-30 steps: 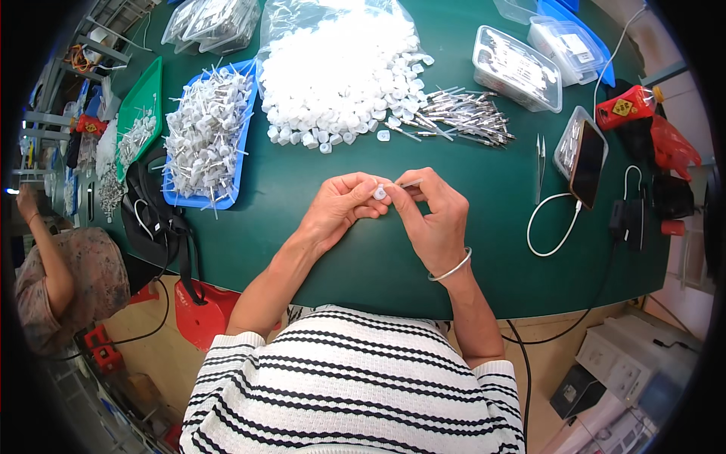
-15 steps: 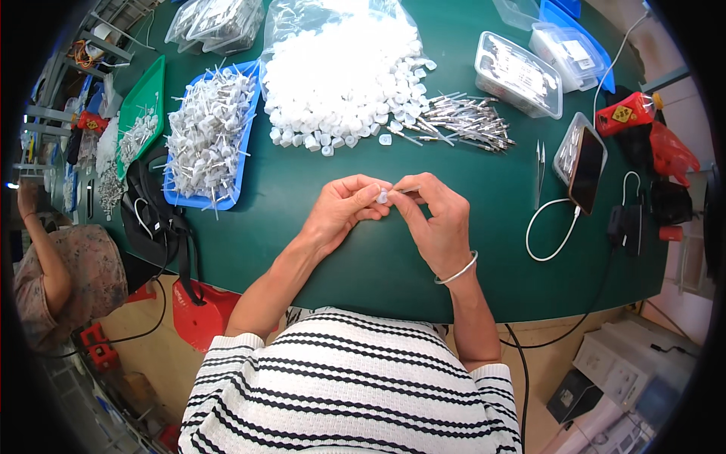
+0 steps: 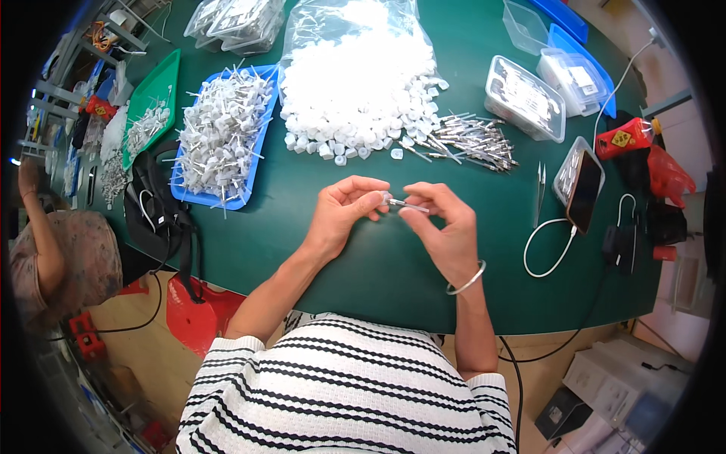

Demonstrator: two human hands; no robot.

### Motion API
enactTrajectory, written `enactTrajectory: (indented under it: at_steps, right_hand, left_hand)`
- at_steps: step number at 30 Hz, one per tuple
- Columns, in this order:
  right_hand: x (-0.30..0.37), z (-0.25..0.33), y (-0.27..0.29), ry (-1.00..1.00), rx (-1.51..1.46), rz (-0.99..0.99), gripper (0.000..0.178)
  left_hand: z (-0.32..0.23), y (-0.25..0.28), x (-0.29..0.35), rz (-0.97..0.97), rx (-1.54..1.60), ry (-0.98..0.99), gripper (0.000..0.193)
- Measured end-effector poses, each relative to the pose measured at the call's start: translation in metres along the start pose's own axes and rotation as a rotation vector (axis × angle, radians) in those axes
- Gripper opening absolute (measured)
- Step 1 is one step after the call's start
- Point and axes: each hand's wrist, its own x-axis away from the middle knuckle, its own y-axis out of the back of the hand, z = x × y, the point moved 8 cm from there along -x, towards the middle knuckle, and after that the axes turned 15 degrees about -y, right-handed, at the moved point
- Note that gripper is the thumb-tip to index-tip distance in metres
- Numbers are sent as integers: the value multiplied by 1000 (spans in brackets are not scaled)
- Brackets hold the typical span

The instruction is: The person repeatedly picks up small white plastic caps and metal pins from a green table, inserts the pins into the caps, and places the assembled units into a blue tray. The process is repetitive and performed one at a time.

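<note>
My left hand (image 3: 338, 217) pinches a small white plastic cap (image 3: 386, 198) between thumb and fingertips, over the table's near middle. A thin metal pin (image 3: 412, 206) extends rightward from that cap, its inner end hidden in it. My right hand (image 3: 448, 231) has the pin between its thumb and fingers, with the pin's shaft showing. Beyond my hands lies a large heap of white caps (image 3: 355, 106) spilling out of a clear plastic bag. Beside it, to the right, is a loose pile of metal pins (image 3: 476, 141). A blue tray (image 3: 246, 195) at the left holds many capped pins.
Tweezers (image 3: 540, 195) lie right of my hands. Further right, a phone (image 3: 583, 193) with a white cable leans on a clear box. Lidded clear boxes (image 3: 525, 98) stand far right. A black bag (image 3: 151, 204) and green tray (image 3: 168, 91) sit left, near another person (image 3: 64, 257).
My right fingers have loosened and shifted slightly right, exposing the metal pin's shaft. The left hand still pinches the cap. The whole view has shifted a little.
</note>
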Motion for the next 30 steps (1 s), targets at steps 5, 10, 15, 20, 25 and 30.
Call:
enactTrajectory:
  at_steps: [5,10,15,20,25,30]
  right_hand:
    - [4,25,-8,153,406,40,14]
    - [5,16,-16,170,451,40,8]
    - [6,17,-18,209,480,33,7]
    - [6,18,-18,229,480,28,9]
    - [5,15,-20,241,484,37,12]
    - [3,8,-20,183,418,101,12]
  left_hand:
    - [-16,-7,3,-8,-111,-125,23]
    - [-16,-10,6,28,-91,-123,27]
    - [-14,-9,5,66,-103,-118,27]
    - [-12,-8,3,52,-99,-68,26]
    - [-10,-9,3,61,-92,-42,20]
    - [-7,-10,6,92,-40,-30,16]
